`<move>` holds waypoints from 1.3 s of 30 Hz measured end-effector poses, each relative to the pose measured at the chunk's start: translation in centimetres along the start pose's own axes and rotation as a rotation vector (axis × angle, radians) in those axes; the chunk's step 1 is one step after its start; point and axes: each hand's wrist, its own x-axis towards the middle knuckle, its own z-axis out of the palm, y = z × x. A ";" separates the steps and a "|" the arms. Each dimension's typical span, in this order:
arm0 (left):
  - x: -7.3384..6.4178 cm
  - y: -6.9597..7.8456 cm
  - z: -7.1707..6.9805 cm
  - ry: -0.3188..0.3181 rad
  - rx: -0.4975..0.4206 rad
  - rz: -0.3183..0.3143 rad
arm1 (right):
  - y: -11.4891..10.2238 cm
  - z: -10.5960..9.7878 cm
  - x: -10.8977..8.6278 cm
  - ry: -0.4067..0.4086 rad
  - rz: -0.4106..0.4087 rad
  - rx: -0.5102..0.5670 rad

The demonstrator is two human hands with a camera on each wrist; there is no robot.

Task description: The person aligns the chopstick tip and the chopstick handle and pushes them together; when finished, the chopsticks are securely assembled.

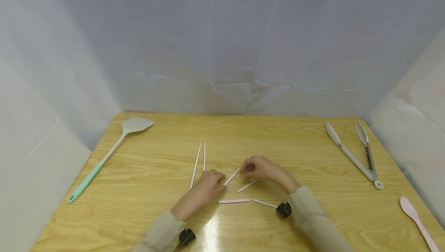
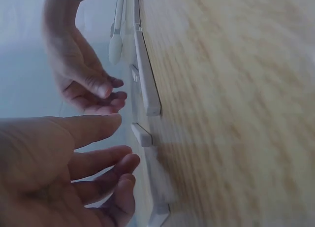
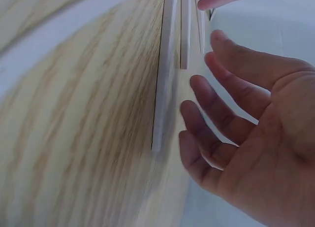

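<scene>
Six white sticks (image 2: 146, 74) are lying flat on the wooden table (image 1: 121, 215); the arranging appears to be under way, the middle sticks seemingly receiving attention, while what is left cannot be told. Nearest, a slanting stick (image 1: 264, 203) is running from the right wrist toward a level stick (image 1: 234, 201), whose long axis is lying left to right, their ends nearly meeting. Beyond, a partly covered stick (image 1: 247, 186) and a middle stick (image 1: 231, 177) are both pointing away and rightward. The left hand (image 1: 204, 189) is hovering near the middle stick's near end, the right hand (image 1: 267, 169) near its far end; both are holding nothing, fingers loosely bent, thumb and forefinger narrowly parted. Farthest, a left long stick (image 1: 195, 166) and a right long stick (image 1: 204, 157) are pointing away, converging at their far tips.
</scene>
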 end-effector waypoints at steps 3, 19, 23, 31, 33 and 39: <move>0.3 0.1 0.0 -0.020 0.025 0.011 | 0.6 0.0 -0.6 -0.015 -0.011 -0.017; 2.2 0.8 0.8 -0.103 0.001 -0.042 | 1.4 0.9 -2.2 0.018 -0.051 -0.092; 2.3 0.8 0.8 -0.086 -0.003 -0.024 | 1.7 1.0 -2.3 0.039 -0.084 -0.112; 2.3 0.4 0.8 -0.089 -0.016 -0.023 | 2.1 1.2 -2.5 0.072 -0.115 -0.092; 2.2 0.3 0.7 -0.083 -0.025 -0.024 | 2.2 1.1 -2.6 0.083 -0.092 -0.053; 1.9 0.3 -0.3 0.003 -0.091 0.017 | 1.7 -0.1 -3.6 0.272 -0.063 0.014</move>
